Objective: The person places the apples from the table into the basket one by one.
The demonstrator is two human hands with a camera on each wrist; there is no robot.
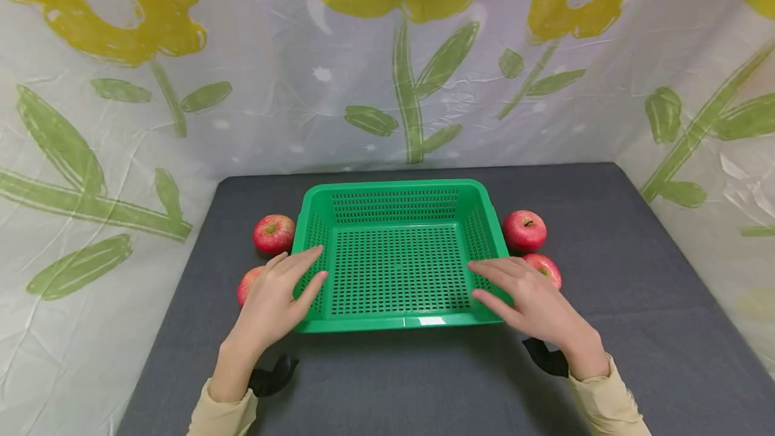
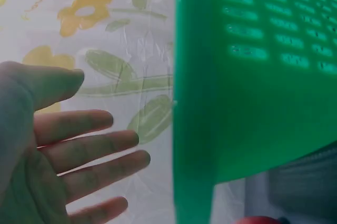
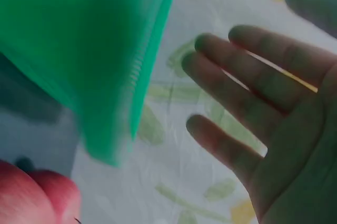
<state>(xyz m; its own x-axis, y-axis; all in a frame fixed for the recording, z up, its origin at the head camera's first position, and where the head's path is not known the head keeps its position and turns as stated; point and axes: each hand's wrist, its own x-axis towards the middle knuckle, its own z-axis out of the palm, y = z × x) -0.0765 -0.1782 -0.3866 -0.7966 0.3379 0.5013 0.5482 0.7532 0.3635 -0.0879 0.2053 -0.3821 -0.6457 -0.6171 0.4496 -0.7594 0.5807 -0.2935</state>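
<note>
A green plastic basket (image 1: 363, 324) with slotted walls and floor stands in the middle of the table, with nothing in it. Over its left side reaches my left hand (image 1: 272, 298), fingers extended and thumb spread. My right hand (image 1: 533, 298) hovers at the right side in a similar pose. Both wrist views show spread fingers holding nothing, near the basket's green wall (image 2: 263, 113). Left of the basket lie two red apples, one in full view (image 1: 274, 234), the other apple (image 1: 247, 284) partly behind my hand. Two more apples, a rear one (image 1: 524, 231) and a half-covered one (image 1: 547, 269), lie on the right.
A dark grey cloth covers the table (image 1: 387, 382). Behind it and along both sides hangs a pale curtain (image 1: 272, 113) printed with yellow flowers and green leaves. Black straps (image 1: 274, 377) sit at my wrists, below cream sleeves (image 1: 225, 412).
</note>
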